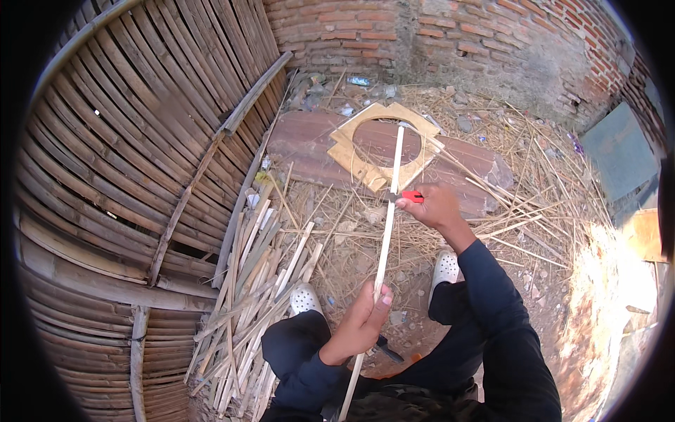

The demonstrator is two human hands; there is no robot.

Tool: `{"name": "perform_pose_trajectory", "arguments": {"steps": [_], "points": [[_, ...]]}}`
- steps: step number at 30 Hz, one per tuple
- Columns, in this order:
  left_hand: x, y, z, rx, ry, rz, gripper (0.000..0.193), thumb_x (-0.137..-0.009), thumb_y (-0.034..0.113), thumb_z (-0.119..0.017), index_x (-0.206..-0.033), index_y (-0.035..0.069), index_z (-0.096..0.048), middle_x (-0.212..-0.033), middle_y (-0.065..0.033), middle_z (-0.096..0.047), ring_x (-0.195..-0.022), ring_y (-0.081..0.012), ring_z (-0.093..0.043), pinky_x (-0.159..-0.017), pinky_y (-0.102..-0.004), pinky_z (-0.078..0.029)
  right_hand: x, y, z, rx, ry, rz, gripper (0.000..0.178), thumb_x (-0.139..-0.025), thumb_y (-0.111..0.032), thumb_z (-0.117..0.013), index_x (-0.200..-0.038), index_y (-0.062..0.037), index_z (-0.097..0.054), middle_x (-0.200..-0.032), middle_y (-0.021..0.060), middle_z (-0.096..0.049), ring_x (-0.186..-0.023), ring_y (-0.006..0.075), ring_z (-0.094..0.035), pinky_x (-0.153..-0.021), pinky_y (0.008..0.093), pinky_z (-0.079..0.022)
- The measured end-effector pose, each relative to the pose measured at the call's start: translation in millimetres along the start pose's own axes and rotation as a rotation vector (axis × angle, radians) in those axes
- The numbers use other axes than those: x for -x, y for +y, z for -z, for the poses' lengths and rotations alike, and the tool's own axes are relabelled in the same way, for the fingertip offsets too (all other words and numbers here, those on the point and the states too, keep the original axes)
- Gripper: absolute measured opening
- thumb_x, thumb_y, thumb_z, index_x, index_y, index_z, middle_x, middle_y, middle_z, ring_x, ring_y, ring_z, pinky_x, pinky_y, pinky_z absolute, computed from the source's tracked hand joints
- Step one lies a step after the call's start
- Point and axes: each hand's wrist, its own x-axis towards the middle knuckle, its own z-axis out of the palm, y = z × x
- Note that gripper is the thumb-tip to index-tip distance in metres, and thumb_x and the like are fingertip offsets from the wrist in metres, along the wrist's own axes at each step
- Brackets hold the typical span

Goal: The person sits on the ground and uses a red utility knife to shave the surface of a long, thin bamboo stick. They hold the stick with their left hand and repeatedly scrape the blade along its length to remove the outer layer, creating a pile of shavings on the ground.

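Observation:
A long, pale bamboo strip (384, 250) runs from near my lap up and away, its far end over the round hole of a yellowish wooden board (346, 167). My left hand (357, 325) is closed around the strip's lower part, thumb on top. Farther up, my right hand (437, 206) grips a red-handled knife (413, 197). The knife's dark working part lies across the strip, touching it; its exact shape is too small to make out. Shavings and thin slivers litter the ground around the board.
A reddish-brown slab (299, 144) lies under the board. Many split strips (246, 295) are piled by my left foot, beside a bamboo-slat wall (133, 141). Behind stands a brick wall (358, 32). A blue-grey panel (619, 151) leans at the right. A dark object (389, 349) lies below my left hand.

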Motion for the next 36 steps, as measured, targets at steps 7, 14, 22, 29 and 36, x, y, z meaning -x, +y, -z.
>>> {"name": "perform_pose_trajectory", "arguments": {"steps": [7, 14, 22, 29, 36], "points": [[15, -10, -9, -0.069, -0.099, 0.013, 0.013, -0.101, 0.02, -0.045, -0.105, 0.008, -0.042, -0.072, 0.003, -0.042, -0.062, -0.0051, -0.04, -0.057, -0.0225, -0.036, -15, 46, 10, 0.122, 0.064, -0.004, 0.068, -0.074, -0.073, -0.057, -0.061, -0.0067, -0.064, -0.051, 0.0138, -0.055, -0.052, 0.0339, -0.058, -0.05, 0.0444, -0.044], [20, -5, -16, -0.124, -0.193, 0.012, 0.016, -0.102, 0.022, -0.044, -0.106, 0.008, -0.042, -0.074, 0.002, -0.045, -0.064, -0.0048, -0.042, -0.059, -0.0223, -0.038, -20, 79, 23, 0.138, 0.142, -0.089, 0.063, -0.074, -0.07, -0.059, -0.063, -0.008, -0.066, -0.052, 0.0136, -0.056, -0.053, 0.0338, -0.058, -0.05, 0.044, -0.044], [37, -21, -33, -0.105, -0.525, -0.108, 0.013, -0.102, 0.017, -0.043, -0.103, 0.004, -0.043, -0.081, -0.0088, -0.046, -0.074, -0.0163, -0.047, -0.069, -0.0317, -0.04, -26, 175, 39, -0.011, 0.193, -0.856, 0.074, -0.083, -0.072, -0.045, -0.067, -0.0041, -0.068, -0.068, 0.0212, -0.064, -0.068, 0.0375, -0.063, -0.064, 0.0476, -0.046], [20, -21, -2, 0.112, -0.142, 0.081, 0.017, -0.103, 0.022, -0.04, -0.104, 0.006, -0.046, -0.069, 0.004, -0.039, -0.059, -0.004, -0.036, -0.055, -0.0214, -0.034, 10, 139, 47, -0.12, 0.021, -0.583, 0.077, -0.085, -0.07, -0.046, -0.057, 0.0005, -0.056, -0.053, 0.0178, -0.051, -0.052, 0.0323, -0.053, -0.054, 0.0441, -0.04], [1, -22, 0, 0.177, 0.077, 0.061, 0.021, -0.104, 0.026, -0.039, -0.108, 0.006, -0.045, -0.058, 0.0023, -0.036, -0.051, -0.0058, -0.032, -0.049, -0.0221, -0.028, 46, -38, 43, -0.082, -0.282, 0.196, 0.068, -0.076, -0.075, -0.054, -0.056, -0.0101, -0.064, -0.048, 0.0122, -0.054, -0.047, 0.0317, -0.057, -0.047, 0.0404, -0.043]]}}
